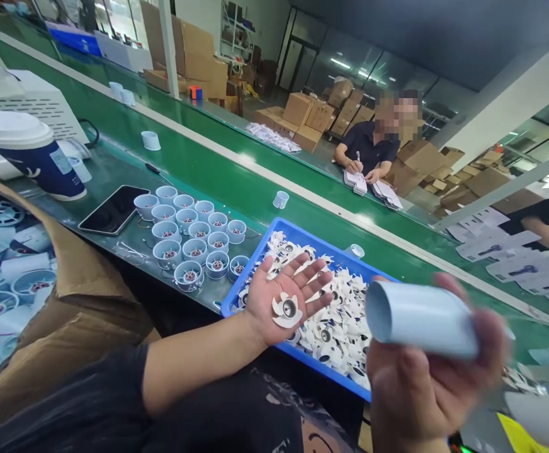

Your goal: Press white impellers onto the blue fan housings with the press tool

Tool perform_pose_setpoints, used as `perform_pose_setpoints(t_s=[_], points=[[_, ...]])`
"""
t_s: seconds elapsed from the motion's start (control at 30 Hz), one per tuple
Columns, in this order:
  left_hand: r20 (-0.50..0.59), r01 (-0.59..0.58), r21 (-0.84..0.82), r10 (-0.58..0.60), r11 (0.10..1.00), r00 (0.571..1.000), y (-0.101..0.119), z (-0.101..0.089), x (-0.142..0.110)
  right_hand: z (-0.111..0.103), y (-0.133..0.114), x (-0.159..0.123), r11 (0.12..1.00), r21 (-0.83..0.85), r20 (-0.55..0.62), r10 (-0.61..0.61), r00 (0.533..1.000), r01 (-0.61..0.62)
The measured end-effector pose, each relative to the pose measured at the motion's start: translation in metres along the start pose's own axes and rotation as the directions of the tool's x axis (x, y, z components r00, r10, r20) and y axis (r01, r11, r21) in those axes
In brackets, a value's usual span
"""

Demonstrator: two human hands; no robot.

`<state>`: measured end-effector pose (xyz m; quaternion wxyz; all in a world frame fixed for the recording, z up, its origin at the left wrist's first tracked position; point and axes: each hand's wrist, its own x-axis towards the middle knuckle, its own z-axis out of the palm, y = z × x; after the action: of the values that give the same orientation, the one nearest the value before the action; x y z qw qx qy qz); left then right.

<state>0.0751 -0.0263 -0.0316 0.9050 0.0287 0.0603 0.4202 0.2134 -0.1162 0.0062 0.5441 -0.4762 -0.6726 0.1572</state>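
Note:
My left hand (284, 296) lies palm up over the blue tray (255, 257), fingers spread, with a small white fan impeller (287, 309) resting loose on the palm. The tray is heaped with several more white impellers (345, 314). My right hand (425, 384), close to the camera and a little blurred, is closed around a pale blue-white tube (420, 318) held sideways, its open end pointing left toward the left hand.
Several white round housings with motors (189, 236) stand grouped left of the tray beside a black phone (114, 209). A lidded paper cup (29, 151) stands far left. Single housings ride the green conveyor (218, 170). A person in a dark shirt (373, 148) writes across it.

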Motion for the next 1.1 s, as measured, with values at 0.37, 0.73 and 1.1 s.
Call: perform_pose_setpoints(t_s=[0.37, 0.73, 1.1], points=[[0.019, -0.212, 0.239, 0.214, 0.948, 0.977, 0.017, -0.001, -0.005, 0.017, 0.006, 0.013, 0.191, 0.774, 0.404, 0.585, 0.703, -0.603], [0.183, -0.245, 0.463, 0.179, 0.852, 0.967, 0.032, -0.002, -0.010, 0.016, 0.002, 0.006, 0.082, 0.729, 0.528, 0.566, 0.634, -0.680], [0.631, -0.601, 0.774, 0.164, -0.200, 0.758, 0.033, 0.007, -0.021, 0.018, 0.004, 0.003, -0.024, 0.768, 0.551, 0.533, 0.642, -0.640]])
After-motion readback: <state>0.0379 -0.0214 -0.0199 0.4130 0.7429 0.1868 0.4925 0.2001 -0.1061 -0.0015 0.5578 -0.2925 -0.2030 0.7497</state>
